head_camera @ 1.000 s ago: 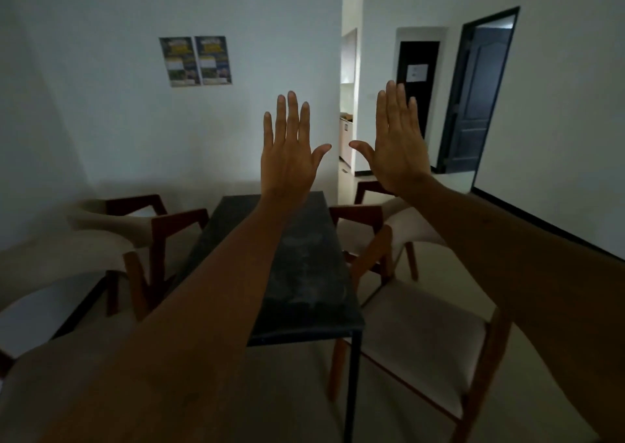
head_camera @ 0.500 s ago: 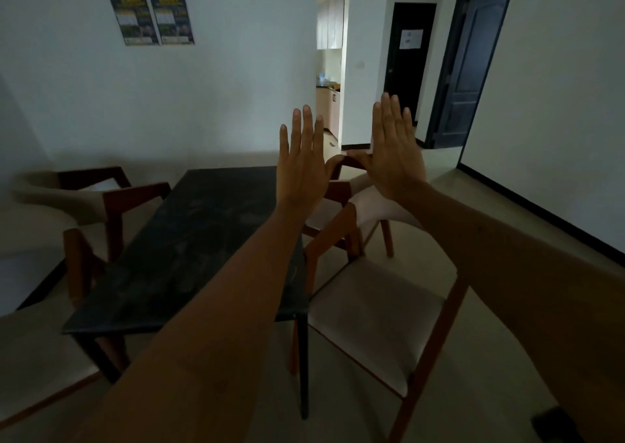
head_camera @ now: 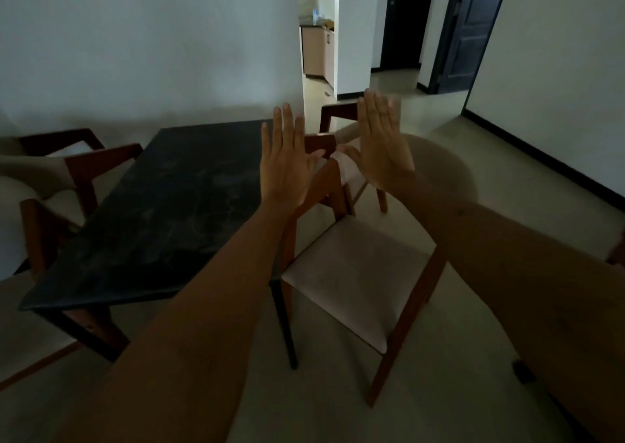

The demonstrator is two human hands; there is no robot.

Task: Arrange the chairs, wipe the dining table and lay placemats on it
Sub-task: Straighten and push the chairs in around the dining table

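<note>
— Two hands are showing; what are they doing?
— Both are hanging raised in the air. The left hand (head_camera: 287, 168) is spreading its fingers straight, back toward the camera, holding nothing. The right hand (head_camera: 382, 148) is doing likewise, thumbs nearly meeting.
— Where is the dining table (head_camera: 162, 205) sitting?
— It is standing left of centre, its dark marbled top looking dusty and bare.
— And the chairs?
— The near right chair (head_camera: 355, 273) is standing angled just beside the table's right edge. The far right chair (head_camera: 340, 117) is peeking out behind the hands. Two left chairs (head_camera: 77, 165) are sitting against the table's left side.
— Anything beyond?
— A dark door (head_camera: 470, 29) is standing open far right
</note>
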